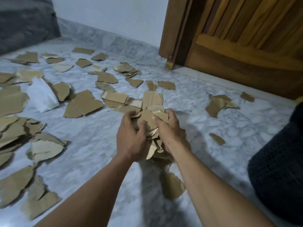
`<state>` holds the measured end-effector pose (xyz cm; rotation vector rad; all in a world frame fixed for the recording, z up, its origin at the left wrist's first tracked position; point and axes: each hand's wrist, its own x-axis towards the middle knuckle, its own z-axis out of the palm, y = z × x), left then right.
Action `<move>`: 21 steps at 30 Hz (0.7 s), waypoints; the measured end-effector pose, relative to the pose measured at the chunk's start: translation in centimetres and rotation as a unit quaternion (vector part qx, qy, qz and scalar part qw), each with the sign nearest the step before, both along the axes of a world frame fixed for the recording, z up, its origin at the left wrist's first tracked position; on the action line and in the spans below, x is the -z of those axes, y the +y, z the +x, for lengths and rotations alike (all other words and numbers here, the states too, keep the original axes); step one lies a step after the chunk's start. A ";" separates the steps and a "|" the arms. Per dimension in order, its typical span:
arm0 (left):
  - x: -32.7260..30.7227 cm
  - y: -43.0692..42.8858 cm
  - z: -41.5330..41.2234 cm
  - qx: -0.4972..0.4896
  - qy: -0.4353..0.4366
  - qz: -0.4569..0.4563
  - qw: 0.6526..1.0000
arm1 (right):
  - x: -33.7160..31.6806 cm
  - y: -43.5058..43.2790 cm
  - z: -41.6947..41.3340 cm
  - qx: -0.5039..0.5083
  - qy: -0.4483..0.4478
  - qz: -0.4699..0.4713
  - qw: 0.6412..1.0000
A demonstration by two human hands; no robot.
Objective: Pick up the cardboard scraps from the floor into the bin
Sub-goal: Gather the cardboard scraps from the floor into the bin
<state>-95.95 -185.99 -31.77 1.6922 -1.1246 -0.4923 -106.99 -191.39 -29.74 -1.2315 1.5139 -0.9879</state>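
Torn brown scraps [85, 104] lie flat across the floor [98, 141], thickest at the left, a few at the right. One bunch [148, 118] (ragged, stacked, tilted) is gripped between left hand [131, 136] and right hand [168, 128]. A dark mesh bin [278, 169] stands at the right edge.

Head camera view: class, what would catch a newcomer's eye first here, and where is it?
First, the two hands in the centre: the left hand and right hand hold a thick bundle of cardboard scraps between them. Next, torn cardboard pieces litter the marble floor, mostly to the left of the hands and beyond them. A wooden door fills the upper right.
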 end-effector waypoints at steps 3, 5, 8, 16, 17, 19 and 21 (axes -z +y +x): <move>-3.8 0.2 -2.0 0.026 -0.002 -0.053 0.998 | -4.0 1.0 -1.9 0.029 -0.015 -0.043 0.999; -6.8 0.4 -3.5 0.045 -0.014 -0.083 0.995 | -7.4 1.7 -3.6 0.040 -0.001 -0.072 0.997; -11.8 0.6 -6.6 0.084 -0.028 -0.123 0.988 | -13.0 3.0 -7.2 0.073 0.041 -0.129 0.988; -22.7 0.2 -21.9 0.231 -0.064 -0.204 0.949 | -24.4 5.8 -23.4 0.188 0.117 -0.224 0.949; -23.4 0.2 -24.1 0.250 -0.073 -0.208 0.943 | -25.0 6.2 -25.8 0.201 0.122 -0.227 0.945; -24.1 0.2 -28.8 0.282 -0.087 -0.214 0.931 | -25.7 7.0 -30.8 0.221 0.127 -0.229 0.939; -24.3 0.3 -33.5 0.306 -0.094 -0.216 0.923 | -25.8 7.8 -35.3 0.250 0.125 -0.224 0.934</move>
